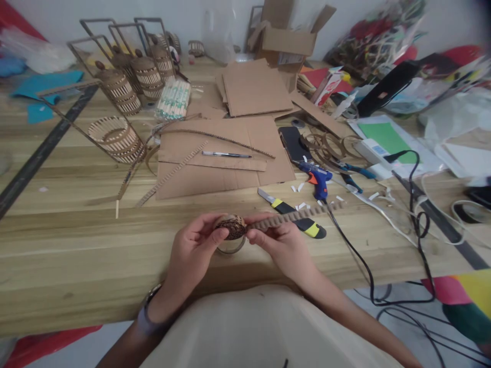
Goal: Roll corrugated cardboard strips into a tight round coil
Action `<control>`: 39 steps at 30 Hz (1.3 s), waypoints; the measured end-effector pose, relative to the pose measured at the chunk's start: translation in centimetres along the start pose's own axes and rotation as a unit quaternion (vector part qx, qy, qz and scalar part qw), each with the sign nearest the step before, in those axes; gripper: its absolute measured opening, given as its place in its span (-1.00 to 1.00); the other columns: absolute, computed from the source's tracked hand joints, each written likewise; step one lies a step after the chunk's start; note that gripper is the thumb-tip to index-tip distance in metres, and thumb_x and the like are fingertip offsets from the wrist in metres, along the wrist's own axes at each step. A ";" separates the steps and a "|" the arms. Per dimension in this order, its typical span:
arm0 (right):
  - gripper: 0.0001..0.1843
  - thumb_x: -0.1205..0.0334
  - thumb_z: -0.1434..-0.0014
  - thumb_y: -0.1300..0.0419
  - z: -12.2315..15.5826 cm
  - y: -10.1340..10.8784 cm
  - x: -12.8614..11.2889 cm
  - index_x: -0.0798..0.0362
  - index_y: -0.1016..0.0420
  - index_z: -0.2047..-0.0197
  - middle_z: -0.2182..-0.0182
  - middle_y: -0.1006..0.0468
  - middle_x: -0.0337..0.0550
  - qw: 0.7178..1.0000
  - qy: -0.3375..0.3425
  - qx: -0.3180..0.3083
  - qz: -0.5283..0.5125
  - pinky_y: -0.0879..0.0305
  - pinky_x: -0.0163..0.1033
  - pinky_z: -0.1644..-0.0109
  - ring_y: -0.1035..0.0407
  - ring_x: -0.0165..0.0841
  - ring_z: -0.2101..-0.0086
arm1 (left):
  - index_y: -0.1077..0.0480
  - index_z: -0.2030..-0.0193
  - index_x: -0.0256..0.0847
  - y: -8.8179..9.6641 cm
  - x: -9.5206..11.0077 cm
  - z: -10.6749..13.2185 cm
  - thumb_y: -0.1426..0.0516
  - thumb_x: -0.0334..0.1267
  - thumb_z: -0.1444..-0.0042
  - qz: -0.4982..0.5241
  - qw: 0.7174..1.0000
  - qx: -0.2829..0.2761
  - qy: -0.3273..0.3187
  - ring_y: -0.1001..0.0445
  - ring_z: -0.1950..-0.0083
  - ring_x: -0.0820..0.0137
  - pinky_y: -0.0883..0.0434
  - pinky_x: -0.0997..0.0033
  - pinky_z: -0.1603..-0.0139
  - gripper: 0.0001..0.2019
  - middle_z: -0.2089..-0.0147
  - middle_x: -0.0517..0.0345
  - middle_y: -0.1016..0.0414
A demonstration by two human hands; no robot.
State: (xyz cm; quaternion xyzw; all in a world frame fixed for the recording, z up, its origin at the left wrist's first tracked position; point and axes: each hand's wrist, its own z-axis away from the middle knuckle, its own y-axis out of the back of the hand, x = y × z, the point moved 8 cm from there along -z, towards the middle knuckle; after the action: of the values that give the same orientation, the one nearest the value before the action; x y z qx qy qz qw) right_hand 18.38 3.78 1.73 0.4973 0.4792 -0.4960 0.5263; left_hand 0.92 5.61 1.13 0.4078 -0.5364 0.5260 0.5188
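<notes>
My left hand (197,245) is closed around a small coil of corrugated cardboard (232,227), its wound edge turned towards me. Thumb and fingers of my right hand (282,248) pinch the loose cardboard strip (286,218), which runs from the coil out to the right. A thin brown ring (233,249) shows just below the coil. Under the strip's far end lies a yellow and black utility knife (295,214) with its blade showing. A blue glue gun (318,179) rests beyond the knife, among small white scraps.
Cardboard sheets (226,179) carry a pen (226,154) and strips. Several lidded stick baskets (149,76) with tall handles stand back left, near an open stick basket (115,138). Right of the sheets are a phone (294,144), pliers (351,176) and a black cable (356,255).
</notes>
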 end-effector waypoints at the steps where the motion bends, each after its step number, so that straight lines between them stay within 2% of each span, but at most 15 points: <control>1: -0.68 -0.06 -0.10 -0.41 -0.1 0.3 0.1 0.02 -0.66 0.23 0.49 -0.63 -0.21 1.000 -0.010 0.003 0.003 -0.46 -0.25 0.38 -0.50 -0.34 0.47 | -0.61 0.18 -0.18 0.0 0.0 0.0 -0.34 -0.28 -0.06 -0.011 1.000 0.001 0.000 -0.71 0.19 0.37 -0.60 0.54 0.16 -0.84 0.21 0.13 -0.75; 4: -0.68 -0.07 -0.11 -0.39 -0.2 1.3 -0.4 0.02 -0.66 0.27 0.53 -0.63 -0.21 0.999 -0.006 0.006 0.039 -0.48 -0.24 0.37 -0.52 -0.32 0.47 | -0.62 0.21 -0.17 0.2 0.5 0.0 -0.34 -0.28 -0.05 -0.050 0.999 -0.001 -0.012 -0.72 0.22 0.34 -0.62 0.52 0.21 -0.85 0.24 0.14 -0.75; 9: -0.87 0.10 -0.17 -0.37 -0.2 2.1 -2.2 -0.04 -0.69 0.27 0.38 -0.72 -0.20 0.991 0.059 -0.008 0.116 -0.53 -0.21 0.25 -0.58 -0.29 0.38 | -0.62 0.17 -0.12 0.3 1.2 0.2 -0.30 -0.29 -0.10 -0.126 0.991 -0.021 -0.035 -0.73 0.23 0.29 -0.64 0.45 0.24 -0.86 0.23 0.17 -0.75; 12: -0.90 0.15 -0.21 -0.34 -0.2 2.0 -3.2 -0.07 -0.70 0.26 0.30 -0.74 -0.21 0.981 0.085 -0.024 0.173 -0.55 -0.19 0.18 -0.60 -0.28 0.33 | -0.62 0.15 -0.10 0.1 1.6 0.4 -0.27 -0.27 -0.16 -0.175 0.982 -0.043 -0.059 -0.72 0.20 0.27 -0.65 0.39 0.19 -0.87 0.18 0.16 -0.75; 16: -0.87 0.17 -0.26 -0.30 -0.3 1.5 -4.3 -0.07 -0.69 0.30 0.28 -0.74 -0.23 0.965 0.116 -0.059 0.228 -0.55 -0.21 0.18 -0.62 -0.30 0.30 | -0.62 0.09 -0.05 -0.3 2.2 0.6 -0.25 -0.26 -0.22 -0.269 0.954 -0.073 -0.106 -0.72 0.17 0.26 -0.64 0.35 0.13 -0.85 0.15 0.18 -0.74; 20: -0.85 0.24 -0.28 -0.29 -0.2 0.9 -4.8 -0.07 -0.67 0.33 0.26 -0.73 -0.25 0.951 0.146 -0.076 0.262 -0.55 -0.21 0.14 -0.62 -0.30 0.26 | -0.59 0.07 -0.04 -0.6 3.0 1.1 -0.24 -0.29 -0.24 -0.332 0.923 -0.085 -0.173 -0.71 0.22 0.28 -0.61 0.39 0.20 -0.84 0.19 0.20 -0.74; 27: -0.86 0.27 -0.34 -0.23 0.1 -0.5 -4.7 -0.06 -0.64 0.19 0.28 -0.70 -0.25 0.935 0.172 -0.131 0.283 -0.51 -0.24 0.17 -0.59 -0.34 0.27 | -0.54 0.03 -0.08 -1.9 3.9 2.0 -0.17 -0.34 -0.31 -0.382 0.878 -0.124 -0.259 -0.70 0.17 0.29 -0.59 0.39 0.19 -0.83 0.14 0.13 -0.73; 30: -0.82 0.24 -0.37 -0.20 0.3 -1.0 -4.5 -0.03 -0.63 0.24 0.30 -0.68 -0.18 0.910 0.192 -0.155 0.334 -0.47 -0.23 0.21 -0.57 -0.31 0.28 | -0.54 0.04 -0.08 -2.5 4.3 2.1 -0.13 -0.36 -0.33 -0.396 0.864 -0.131 -0.283 -0.70 0.20 0.31 -0.59 0.38 0.17 -0.82 0.17 0.13 -0.72; 33: -0.79 0.27 -0.39 -0.16 0.7 -1.8 -4.3 0.02 -0.59 0.27 0.35 -0.65 -0.13 0.869 0.221 -0.186 0.402 -0.40 -0.24 0.27 -0.54 -0.30 0.33 | -0.52 0.08 -0.10 -3.1 4.3 2.3 -0.07 -0.39 -0.35 -0.417 0.849 -0.149 -0.289 -0.69 0.23 0.31 -0.60 0.36 0.19 -0.79 0.20 0.13 -0.72; 36: -0.79 0.35 -0.38 -0.14 0.9 -2.5 -3.9 0.05 -0.55 0.28 0.41 -0.59 -0.17 0.831 0.237 -0.209 0.458 -0.28 -0.27 0.35 -0.48 -0.35 0.40 | -0.51 0.09 -0.10 -3.7 3.7 2.4 -0.02 -0.42 -0.34 -0.444 0.836 -0.170 -0.275 -0.68 0.20 0.27 -0.59 0.31 0.21 -0.75 0.17 0.11 -0.71; 39: -0.80 0.39 -0.33 -0.19 0.6 -3.0 -3.5 0.04 -0.52 0.35 0.45 -0.55 -0.21 0.812 0.237 -0.220 0.486 -0.20 -0.27 0.37 -0.42 -0.37 0.45 | -0.49 0.09 -0.10 -3.9 3.1 2.1 -0.04 -0.43 -0.30 -0.470 0.830 -0.172 -0.246 -0.67 0.21 0.23 -0.58 0.27 0.22 -0.77 0.20 0.10 -0.70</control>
State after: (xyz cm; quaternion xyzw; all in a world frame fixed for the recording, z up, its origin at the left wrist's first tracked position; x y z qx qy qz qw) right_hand 15.26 3.32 5.12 0.6386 0.3812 0.0761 0.6641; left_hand 4.08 3.39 4.95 0.6307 -0.4717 0.0008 0.6162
